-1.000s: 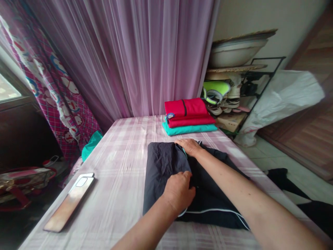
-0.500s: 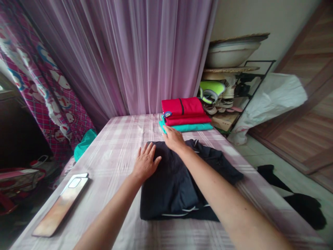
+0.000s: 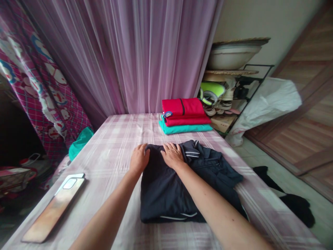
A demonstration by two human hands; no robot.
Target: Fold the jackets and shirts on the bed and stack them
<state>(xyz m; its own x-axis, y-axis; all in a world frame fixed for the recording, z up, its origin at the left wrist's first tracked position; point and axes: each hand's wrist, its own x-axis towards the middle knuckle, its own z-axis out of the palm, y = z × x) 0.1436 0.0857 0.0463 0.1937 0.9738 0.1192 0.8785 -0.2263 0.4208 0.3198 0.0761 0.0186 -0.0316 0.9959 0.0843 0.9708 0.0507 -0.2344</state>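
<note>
Clothes stack (image 3: 186, 113) behind the garment (image 3: 166, 194)

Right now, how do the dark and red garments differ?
The dark garment spreads wider, loose at one side; the red garment is a compact folded block. The dark garment has the left hand and right hand on it, while no hand touches the red garment. The dark garment shows white trim; the red garment, a dark stripe. Both are at least partly folded.

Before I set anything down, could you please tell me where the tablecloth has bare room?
The tablecloth is bare between the phone and dark garment, though the left forearm crosses there, and farther back, left of the red-and-teal stack. It is crowded around the garment, with the left hand and right hand at its far edge.
</note>
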